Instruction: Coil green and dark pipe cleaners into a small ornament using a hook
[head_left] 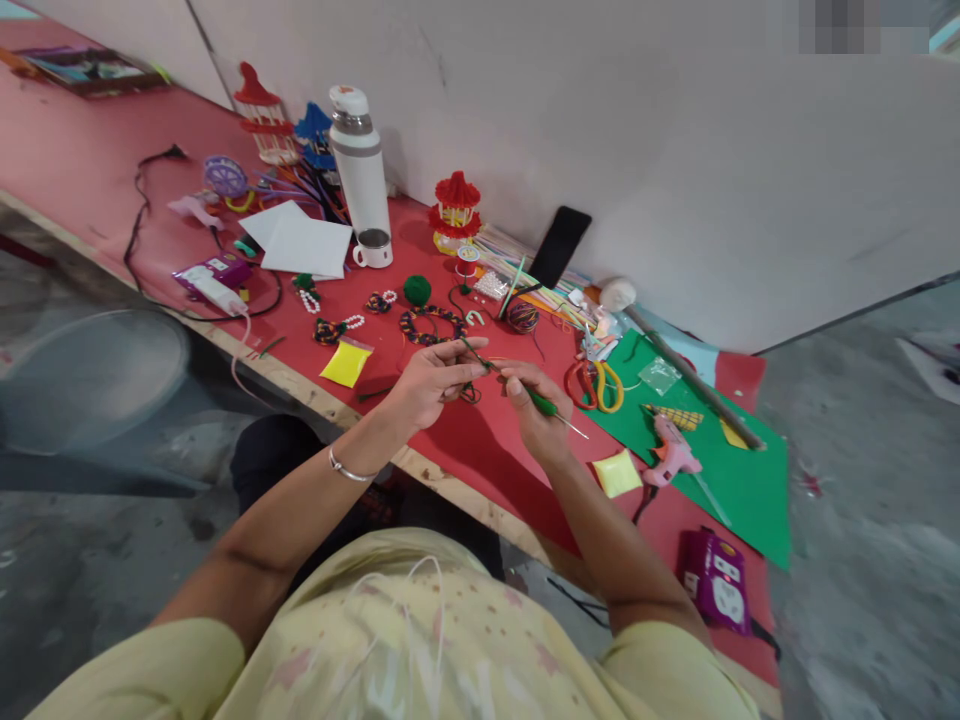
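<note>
My right hand (538, 405) grips a crochet hook (545, 403) with a green handle, its bare metal end sticking out below the hand. Pinched in the fingers of my left hand (431, 380) is dark green yarn (470, 392), which hangs in loops under the hand. Both hands meet over the red tabletop, and the hook's working tip is at the yarn between them. Just beyond lie a dark multicoloured beaded ring (433, 325), a green yarn ball (417, 290) and a multicoloured yarn ball (523, 316).
Orange-and-yellow scissors (594, 385), a pink glue gun (673, 450) and a purple power box (716, 580) lie to the right. A white bottle (362, 175) and a phone (560, 247) stand at the back. Yellow packets (346, 362) sit near the front edge. A grey tub (97, 400) is at left.
</note>
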